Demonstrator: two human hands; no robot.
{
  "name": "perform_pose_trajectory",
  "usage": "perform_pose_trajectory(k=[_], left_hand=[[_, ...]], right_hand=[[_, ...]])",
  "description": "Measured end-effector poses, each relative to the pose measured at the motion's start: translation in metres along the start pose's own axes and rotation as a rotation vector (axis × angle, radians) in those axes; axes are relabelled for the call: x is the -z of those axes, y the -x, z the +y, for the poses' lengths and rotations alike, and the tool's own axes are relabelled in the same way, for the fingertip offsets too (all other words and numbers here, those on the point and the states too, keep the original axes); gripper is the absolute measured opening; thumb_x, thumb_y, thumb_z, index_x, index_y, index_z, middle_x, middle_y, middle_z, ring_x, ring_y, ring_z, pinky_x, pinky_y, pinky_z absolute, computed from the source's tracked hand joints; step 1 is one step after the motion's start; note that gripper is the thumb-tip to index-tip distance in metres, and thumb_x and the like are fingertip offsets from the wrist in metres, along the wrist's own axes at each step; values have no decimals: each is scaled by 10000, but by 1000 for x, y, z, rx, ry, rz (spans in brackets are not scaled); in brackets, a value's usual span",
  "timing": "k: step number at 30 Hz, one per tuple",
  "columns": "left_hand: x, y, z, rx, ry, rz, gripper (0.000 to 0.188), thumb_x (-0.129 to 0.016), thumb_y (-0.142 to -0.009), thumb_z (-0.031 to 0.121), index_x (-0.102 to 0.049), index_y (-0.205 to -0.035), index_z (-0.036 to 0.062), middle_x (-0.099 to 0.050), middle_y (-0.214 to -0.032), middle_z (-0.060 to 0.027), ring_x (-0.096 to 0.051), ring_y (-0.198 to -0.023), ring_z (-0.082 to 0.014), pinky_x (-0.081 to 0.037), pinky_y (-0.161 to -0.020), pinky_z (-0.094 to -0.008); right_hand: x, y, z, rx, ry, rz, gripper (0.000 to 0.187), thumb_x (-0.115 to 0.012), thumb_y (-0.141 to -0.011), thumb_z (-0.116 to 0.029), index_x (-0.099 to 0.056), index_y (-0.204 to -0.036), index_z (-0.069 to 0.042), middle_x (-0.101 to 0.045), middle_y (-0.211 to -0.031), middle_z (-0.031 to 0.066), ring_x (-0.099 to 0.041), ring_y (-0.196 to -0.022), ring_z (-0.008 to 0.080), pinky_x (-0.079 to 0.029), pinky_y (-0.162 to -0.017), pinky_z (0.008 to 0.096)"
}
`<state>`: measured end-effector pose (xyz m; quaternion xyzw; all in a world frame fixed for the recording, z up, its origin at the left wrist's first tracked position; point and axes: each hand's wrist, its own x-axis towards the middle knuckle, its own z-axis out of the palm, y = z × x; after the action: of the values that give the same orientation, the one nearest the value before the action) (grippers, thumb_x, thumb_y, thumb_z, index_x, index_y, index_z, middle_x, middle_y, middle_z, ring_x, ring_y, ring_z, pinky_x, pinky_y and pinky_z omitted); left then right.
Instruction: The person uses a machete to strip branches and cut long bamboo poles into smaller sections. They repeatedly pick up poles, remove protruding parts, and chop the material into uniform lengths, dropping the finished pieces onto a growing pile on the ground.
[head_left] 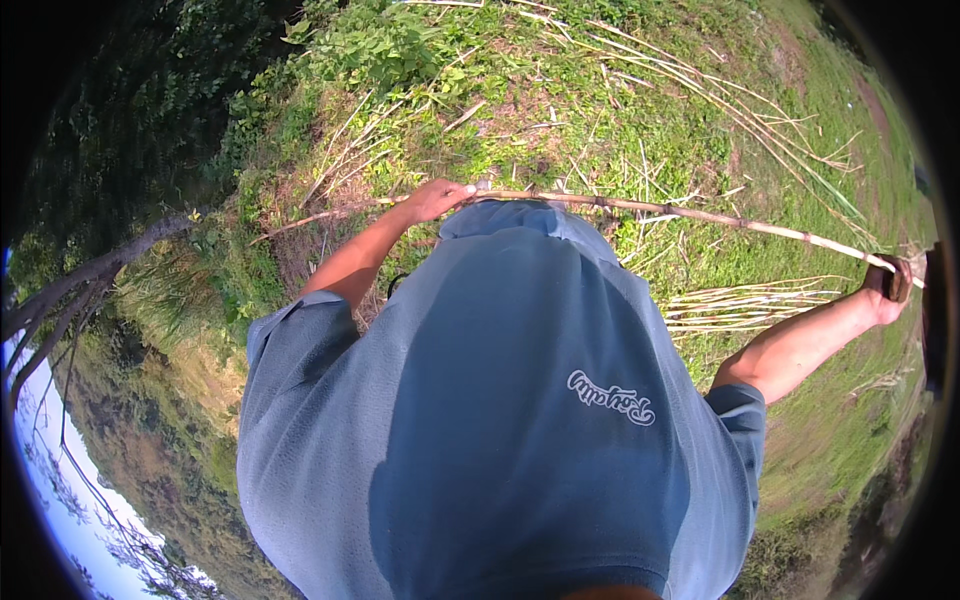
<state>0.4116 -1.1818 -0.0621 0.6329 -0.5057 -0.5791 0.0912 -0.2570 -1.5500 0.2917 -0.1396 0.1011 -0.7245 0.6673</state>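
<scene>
A long, thin, jointed cane stalk (690, 211) stretches across in front of my body, from the left past my waist to the far right. My left hand (437, 198) is closed round it near the waist, and its thinner end runs on to the left. At the right rim, my right hand (884, 296) is closed on a brown handle-like thing (891, 279), right where the stalk's other end passes. Whether that hand also grips the stalk is hard to tell, and what the handle belongs to is lost in the dark rim.
A bundle of pale cut stalks (740, 306) lies on the grass to the right. More long stalks (735, 100) lie farther ahead, with loose pieces scattered about. Leafy bushes (370, 45) grow ahead left, and a bare tree trunk (95, 268) leans in at the left.
</scene>
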Motion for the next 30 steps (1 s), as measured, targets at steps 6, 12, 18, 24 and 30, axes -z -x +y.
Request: perform_pose_trajectory(k=[6,12,18,24,30], left_hand=[[-23,14,24,-132,52,211,470,-502,-914,529,-667,-1003,97,-652,-865,-156,-611,-846,-327,-472,-773,-397],[-15,-15,139,-454,78,309,347,-489,-960,405,-612,-1002,83,-592,-767,-153,-575,-710,-339,-452,-658,-434],[-18,-28,226,-562,22,285,329,-489,-959,372,-590,-1144,119,-612,-781,-154,-604,-709,-339,-461,-638,-454],[-26,-16,240,-678,98,416,336,-511,-944,395,-615,-1124,131,-655,-863,-147,-633,-773,-336,-491,-677,-437],[-29,1,112,-418,83,412,392,-528,-918,460,-636,-1013,95,-641,-835,-163,-619,-816,-359,-477,-712,-462]], right_hand=[[50,-39,-40,-113,175,-2,339,-380,-936,-128,-366,-1198,85,-510,-1148,179,-523,-1023,303,-438,-925,456],[10,85,174,-69,734,100,568,-370,-982,-178,-168,-1425,114,-355,-1435,260,-339,-1335,415,-290,-1098,579],[1,157,294,-96,833,115,482,-419,-984,-190,-325,-1309,153,-405,-1377,295,-422,-1269,446,-378,-1038,566],[4,131,310,-92,676,231,235,-546,-905,-49,-558,-1029,150,-608,-1048,247,-621,-991,316,-536,-924,425],[-1,70,253,-130,650,57,214,-483,-940,-54,-539,-1039,127,-607,-986,225,-624,-915,314,-561,-859,402]])
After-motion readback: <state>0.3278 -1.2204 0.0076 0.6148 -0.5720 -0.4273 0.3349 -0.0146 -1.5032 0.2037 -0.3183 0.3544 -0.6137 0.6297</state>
